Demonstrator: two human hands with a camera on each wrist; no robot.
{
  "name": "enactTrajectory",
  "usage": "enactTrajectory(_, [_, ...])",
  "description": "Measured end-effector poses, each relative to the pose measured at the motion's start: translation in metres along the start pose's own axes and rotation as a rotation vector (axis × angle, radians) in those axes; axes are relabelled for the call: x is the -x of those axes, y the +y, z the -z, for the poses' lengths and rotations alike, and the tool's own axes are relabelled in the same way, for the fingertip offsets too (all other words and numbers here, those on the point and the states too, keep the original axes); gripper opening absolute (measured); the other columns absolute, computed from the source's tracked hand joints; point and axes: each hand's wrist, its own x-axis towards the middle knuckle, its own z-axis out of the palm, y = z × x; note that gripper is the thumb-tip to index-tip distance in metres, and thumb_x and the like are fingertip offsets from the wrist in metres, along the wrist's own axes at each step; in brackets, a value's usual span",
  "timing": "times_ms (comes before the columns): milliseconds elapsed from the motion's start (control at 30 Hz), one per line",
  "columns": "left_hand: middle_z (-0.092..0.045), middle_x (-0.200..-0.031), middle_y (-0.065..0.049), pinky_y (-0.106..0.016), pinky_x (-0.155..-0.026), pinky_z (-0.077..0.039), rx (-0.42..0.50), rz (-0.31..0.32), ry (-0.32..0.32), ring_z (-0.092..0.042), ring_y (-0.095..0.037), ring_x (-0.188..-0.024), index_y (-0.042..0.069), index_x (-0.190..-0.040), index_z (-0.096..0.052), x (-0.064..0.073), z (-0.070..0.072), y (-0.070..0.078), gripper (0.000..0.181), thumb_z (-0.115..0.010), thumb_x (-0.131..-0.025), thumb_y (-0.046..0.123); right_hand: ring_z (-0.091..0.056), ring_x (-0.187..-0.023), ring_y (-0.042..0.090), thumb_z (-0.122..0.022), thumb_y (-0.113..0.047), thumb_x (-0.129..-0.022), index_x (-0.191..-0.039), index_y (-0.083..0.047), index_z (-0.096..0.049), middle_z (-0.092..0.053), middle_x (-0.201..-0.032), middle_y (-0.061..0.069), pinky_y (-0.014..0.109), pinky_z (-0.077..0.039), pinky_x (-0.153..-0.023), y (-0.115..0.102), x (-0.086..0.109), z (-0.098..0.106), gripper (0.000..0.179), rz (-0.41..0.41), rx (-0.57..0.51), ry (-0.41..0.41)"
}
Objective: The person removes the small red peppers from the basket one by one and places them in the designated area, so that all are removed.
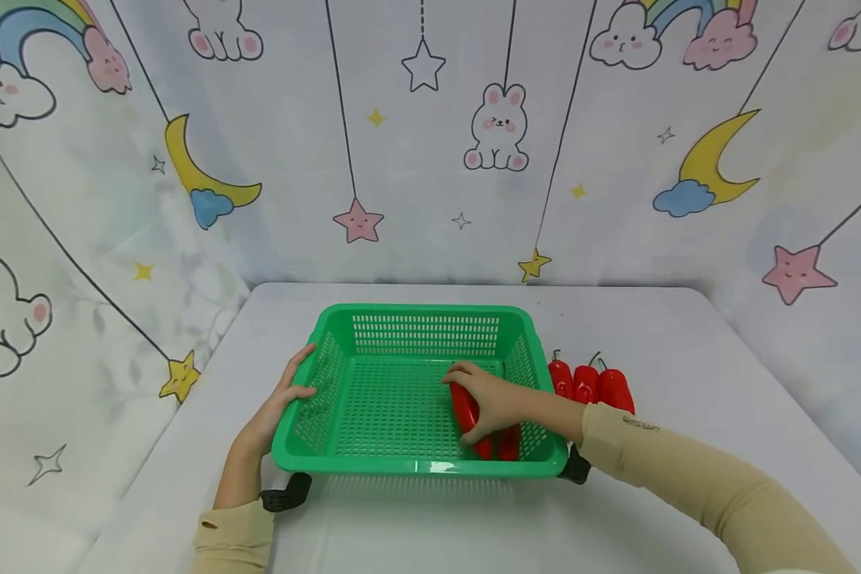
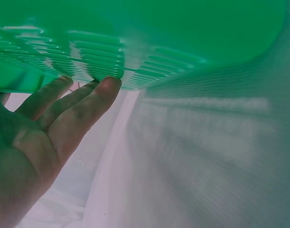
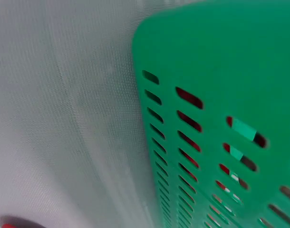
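Note:
A green plastic basket (image 1: 416, 466) with slotted walls stands on the white table. On its left rim, my left hand (image 1: 276, 406) holds on, thumb over the edge; the left wrist view shows its fingers (image 2: 85, 111) against the outer wall. My right hand (image 1: 491, 399) reaches over the right rim and grips a red pepper (image 1: 465, 410) inside the basket. Close by in the basket lies another red pepper (image 1: 509, 442), partly hidden by the hand. The right wrist view has only the basket's outer wall (image 3: 211, 61), with red showing through the slots.
Outside the basket's right side lie three red peppers (image 1: 586, 384) with stems, partly covered by the right sleeve (image 1: 689, 470). The white table (image 1: 631, 319) reaches back to a cloth backdrop (image 1: 416, 159) printed with stars, moons and rabbits.

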Motion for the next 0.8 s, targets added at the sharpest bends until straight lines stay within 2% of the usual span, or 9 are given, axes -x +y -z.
enactTrajectory(333, [0.006, -0.150, -0.010, -0.043, -0.088, -0.034, -0.003, 0.003, 0.006, -0.012, -0.037, -0.130, 0.028, -0.148, -0.002, -0.002, 0.001, -0.001, 0.069, -0.037, -0.089, 0.015, -0.042, -0.109, 0.018, -0.081, -0.027, -0.064, -0.133, -0.013, -0.036, -0.035, -0.132, 0.002, 0.026, -0.049, -0.071, -0.003, 0.011, 0.014, 0.084, 0.011, -0.078, 0.072])
enactTrajectory(567, [0.006, -0.150, -0.010, -0.043, -0.087, -0.035, -0.011, -0.008, 0.006, -0.014, -0.038, -0.129, 0.027, -0.148, -0.002, 0.000, 0.001, -0.001, 0.068, -0.037, -0.090, 0.014, -0.041, -0.110, 0.020, -0.081, -0.024, -0.063, -0.133, -0.010, -0.037, -0.036, -0.132, 0.003, 0.027, -0.049, -0.071, -0.007, 0.016, 0.026, 0.084, 0.048, -0.127, 0.104])
enactTrajectory(800, [0.005, -0.150, -0.010, -0.043, -0.086, -0.036, -0.002, 0.007, 0.008, -0.015, -0.039, -0.128, 0.030, -0.147, -0.004, -0.002, 0.001, -0.002, 0.069, -0.037, -0.089, 0.015, -0.041, -0.111, 0.022, -0.082, -0.025, -0.063, -0.133, -0.013, -0.037, -0.036, -0.133, 0.003, 0.028, -0.050, -0.071, -0.009, 0.025, 0.037, 0.085, 0.053, -0.179, 0.141])
